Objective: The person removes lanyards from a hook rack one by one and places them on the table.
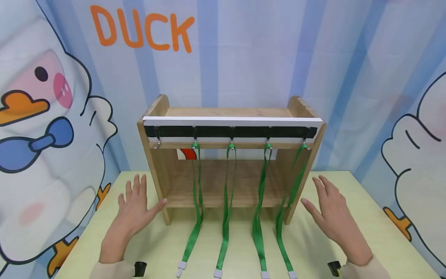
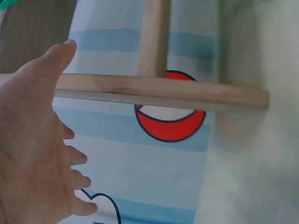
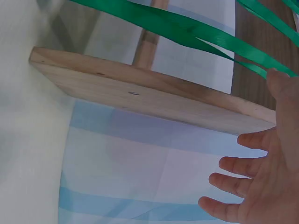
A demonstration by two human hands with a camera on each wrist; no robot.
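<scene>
Neither hand has a grip on anything. The left hand [image 1: 134, 209] is spread flat with straight fingers, palm down above the counter [image 1: 369, 217], its thumb tip touching or just short of the left side panel of the wooden rack [image 1: 230, 112]; the left wrist view shows the same open palm [image 2: 32, 149] beside the rack's side panel [image 2: 159, 93]. The right hand [image 1: 332, 213] is likewise spread and open, fingers straight, hovering just beside the rack's right side panel without clearly touching it; in the right wrist view its fingers [image 3: 243, 182] fan out below the edge of the wooden side panel [image 3: 149, 98].

The rack stands upright in the middle of the counter, between the two hands, against the backdrop. A black strip with metal hooks [image 1: 230, 131] runs across its top front under a white bar. Four green lanyards [image 1: 226, 201] hang from four of the hooks and trail forward over the counter, ending in grey clips [image 1: 217, 273] near the front edge. The leftmost hook [image 1: 158, 144] carries nothing.

Behind and to both sides hangs a blue-striped backdrop [image 1: 251, 50] with cartoon ducks and the orange word "DUCK".
</scene>
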